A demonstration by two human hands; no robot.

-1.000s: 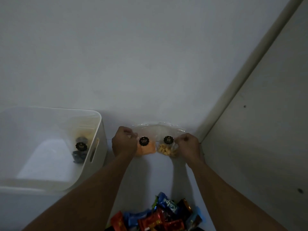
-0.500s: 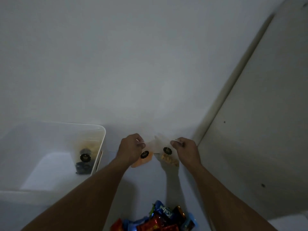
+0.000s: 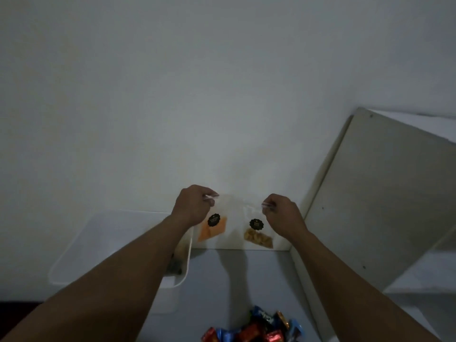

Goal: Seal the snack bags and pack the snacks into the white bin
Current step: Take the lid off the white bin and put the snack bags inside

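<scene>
White plastic on the far left is the white bin (image 3: 170, 297), which stands on the grey table (image 3: 237, 280). My left forearm crosses over its right-hand wall, and something dark lies inside by that wall, too hidden to name. My left hand (image 3: 195, 206) is up in the air, thumb and fingers pinched on the top edge of a clear bag of orange snack (image 3: 212, 232) that hangs below it with a round black label. Just beside it hangs a second clear bag of yellow-brown snacks (image 3: 257, 239), also black-labelled, with my right hand (image 3: 283, 215) pinching its top edge. Near me on the table lies a heap of wrapped sweets (image 3: 254, 329), red and blue. A pale board (image 3: 385, 206) leans at the far right.
</scene>
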